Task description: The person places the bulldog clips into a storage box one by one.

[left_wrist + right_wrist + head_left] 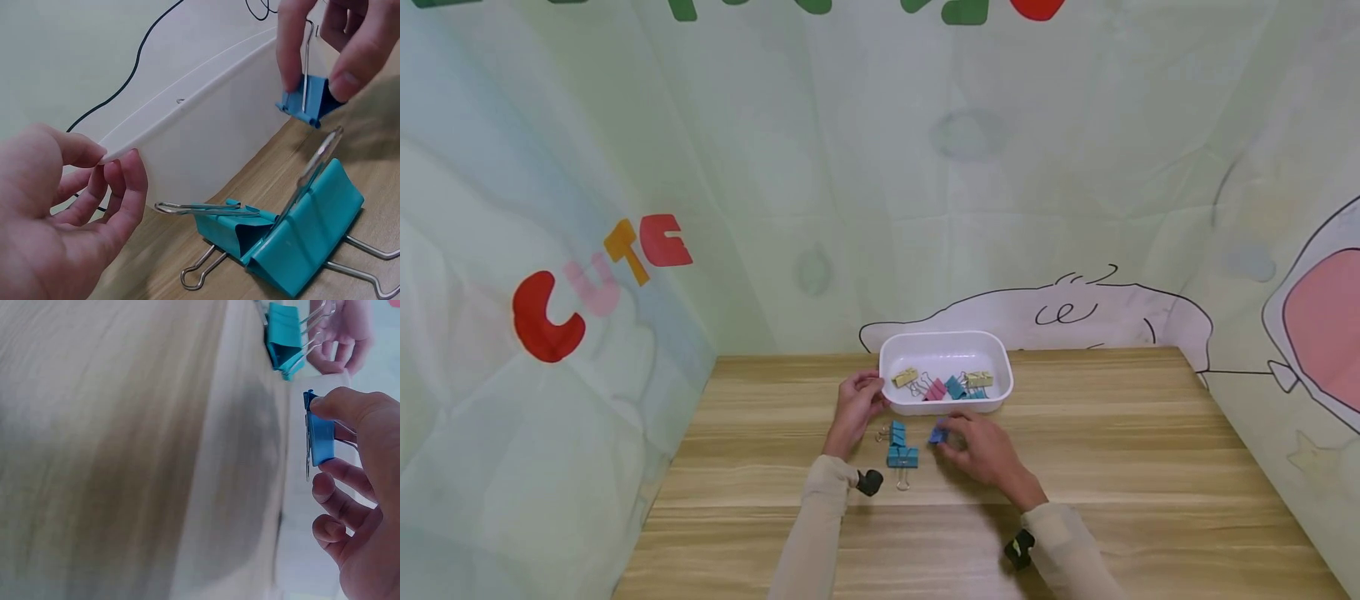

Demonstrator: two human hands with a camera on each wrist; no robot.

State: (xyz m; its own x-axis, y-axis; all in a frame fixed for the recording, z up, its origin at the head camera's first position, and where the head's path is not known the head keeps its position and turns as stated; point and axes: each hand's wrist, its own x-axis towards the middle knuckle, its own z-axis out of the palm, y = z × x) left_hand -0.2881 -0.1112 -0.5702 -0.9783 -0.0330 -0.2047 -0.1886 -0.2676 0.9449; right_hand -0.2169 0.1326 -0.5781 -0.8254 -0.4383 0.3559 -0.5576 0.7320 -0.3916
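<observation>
A white plastic tray (pixel 946 407) stands at the back of the table. My left hand (pixel 856 408) pinches its left rim between thumb and fingers, as the left wrist view shows. My right hand (pixel 983 450) pinches a blue binder clip (pixel 305 103) between thumb and forefinger, in front of the tray and raised off the wood. Two teal binder clips, one nearer (pixel 902 457) and one behind it (pixel 897 432), lie touching on the table between my hands. Inside the tray are several clips, among them a yellow clip (pixel 905 377) and a pink clip (pixel 935 389).
The wooden table (pixel 760 517) reaches back to a printed fabric wall (pixel 820 183). More fabric hangs along the left and right sides. A small black camera is strapped to each wrist.
</observation>
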